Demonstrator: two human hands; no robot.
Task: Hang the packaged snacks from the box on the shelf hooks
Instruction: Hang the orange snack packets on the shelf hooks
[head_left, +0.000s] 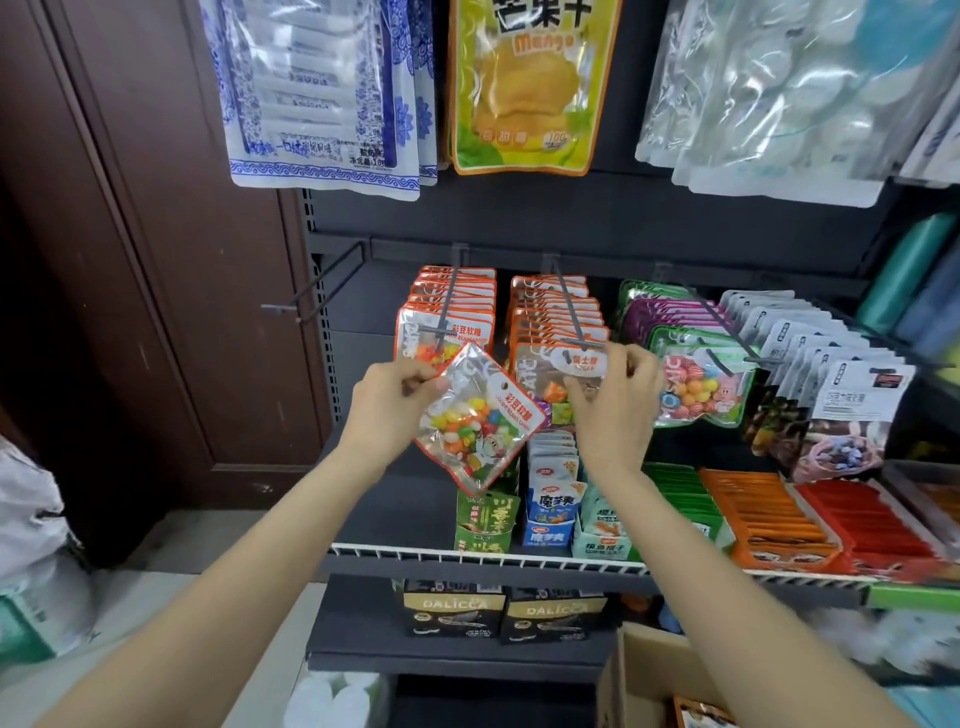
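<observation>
A person stands facing a dark shop shelf (571, 223) with rows of snack packets hanging on metal hooks. The left hand (387, 410) pinches the top corner of a clear jelly bean packet (475, 418), which hangs tilted in front of the leftmost full hook (444, 317), not yet on it. The right hand (615, 400) has its fingers curled at the top of the front candy packet (550, 384) on the next hook (571, 306), apparently gripping it, though motion blur hides the contact. A cardboard box (649, 670) sits at the lower right, below the shelves.
</observation>
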